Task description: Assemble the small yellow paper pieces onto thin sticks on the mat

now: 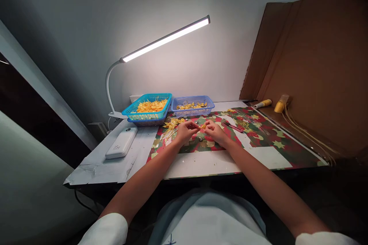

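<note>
Our left hand (186, 132) and right hand (214, 131) meet above the patterned mat (205, 146), fingertips pinching a small yellow piece (203, 126) between them. The yellow bundle (173, 123) lies just left; the blue-violet basket (193, 106) and turquoise basket (148, 108) sit at the far side.

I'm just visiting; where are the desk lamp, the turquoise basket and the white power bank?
Desk lamp (166, 40): head view, on its glowing bar.
Turquoise basket (145, 116): head view, on its front wall.
White power bank (122, 141): head view, on its top face.
</note>
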`<move>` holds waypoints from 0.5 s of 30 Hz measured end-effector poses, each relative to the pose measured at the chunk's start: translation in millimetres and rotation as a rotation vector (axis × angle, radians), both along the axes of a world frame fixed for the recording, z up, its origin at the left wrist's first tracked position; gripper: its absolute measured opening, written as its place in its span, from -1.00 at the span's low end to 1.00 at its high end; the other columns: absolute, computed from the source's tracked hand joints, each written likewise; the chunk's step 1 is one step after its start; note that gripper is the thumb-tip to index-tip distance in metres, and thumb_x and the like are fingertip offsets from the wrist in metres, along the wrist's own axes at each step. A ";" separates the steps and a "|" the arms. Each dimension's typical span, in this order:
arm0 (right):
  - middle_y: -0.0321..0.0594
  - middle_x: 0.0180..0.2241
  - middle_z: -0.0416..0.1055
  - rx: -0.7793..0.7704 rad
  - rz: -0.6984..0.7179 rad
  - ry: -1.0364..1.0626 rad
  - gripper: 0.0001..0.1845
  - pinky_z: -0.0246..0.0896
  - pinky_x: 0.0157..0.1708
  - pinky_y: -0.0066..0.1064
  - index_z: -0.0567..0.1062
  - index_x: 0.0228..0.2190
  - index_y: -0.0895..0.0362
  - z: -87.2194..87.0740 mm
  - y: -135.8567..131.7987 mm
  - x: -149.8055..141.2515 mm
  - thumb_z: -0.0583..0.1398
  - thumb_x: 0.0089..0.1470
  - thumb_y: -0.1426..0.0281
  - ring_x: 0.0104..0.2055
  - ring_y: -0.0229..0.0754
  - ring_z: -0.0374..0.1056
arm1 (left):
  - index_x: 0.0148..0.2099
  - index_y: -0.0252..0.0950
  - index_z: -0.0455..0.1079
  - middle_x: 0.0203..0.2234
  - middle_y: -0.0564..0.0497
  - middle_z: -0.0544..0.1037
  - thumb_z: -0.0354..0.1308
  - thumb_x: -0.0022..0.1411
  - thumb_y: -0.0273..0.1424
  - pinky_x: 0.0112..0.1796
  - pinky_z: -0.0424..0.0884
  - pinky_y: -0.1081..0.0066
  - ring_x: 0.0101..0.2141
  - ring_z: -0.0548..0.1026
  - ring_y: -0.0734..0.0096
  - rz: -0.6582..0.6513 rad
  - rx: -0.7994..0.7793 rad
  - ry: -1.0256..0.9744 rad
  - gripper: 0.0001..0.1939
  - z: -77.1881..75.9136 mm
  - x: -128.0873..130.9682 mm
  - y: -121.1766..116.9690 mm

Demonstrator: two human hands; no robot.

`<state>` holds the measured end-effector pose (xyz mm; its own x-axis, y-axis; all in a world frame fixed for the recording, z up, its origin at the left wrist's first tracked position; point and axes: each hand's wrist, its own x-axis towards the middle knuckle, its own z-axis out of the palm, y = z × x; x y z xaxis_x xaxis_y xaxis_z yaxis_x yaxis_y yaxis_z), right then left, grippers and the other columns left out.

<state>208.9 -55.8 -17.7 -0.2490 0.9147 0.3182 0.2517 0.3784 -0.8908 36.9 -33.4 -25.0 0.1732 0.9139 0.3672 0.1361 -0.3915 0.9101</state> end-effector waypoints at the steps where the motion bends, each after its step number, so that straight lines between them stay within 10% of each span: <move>1: -0.23 -0.28 0.23 0.003 -0.006 0.002 -0.65 0.01 -0.45 -0.44 0.18 -0.73 0.16 0.3 -0.5 0.1 0.13 -0.10 0.24 -0.42 -0.32 0.10 | -0.47 -0.34 0.48 -0.55 -0.02 0.55 0.33 -0.16 -0.35 -0.44 0.41 0.46 -0.50 0.49 0.43 0.004 0.006 -0.003 -0.82 0.1 0.0 -0.1; 15: -0.23 -0.29 0.21 -0.009 0.033 -0.023 -0.60 0.02 -0.50 -0.46 0.16 -0.72 0.16 -2.5 2.5 -1.3 0.14 -0.08 0.19 -0.46 -0.35 0.08 | -0.47 -0.33 0.48 -0.53 -0.02 0.56 0.30 -0.11 -0.37 -0.43 0.40 0.45 -0.49 0.49 0.42 0.001 0.053 0.038 -0.87 -1.1 0.6 0.2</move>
<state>207.6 -53.3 -20.3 -0.2860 0.9087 0.3039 0.2598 0.3789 -0.8882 37.5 -33.2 -26.2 0.1866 0.8938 0.4079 0.1709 -0.4384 0.8824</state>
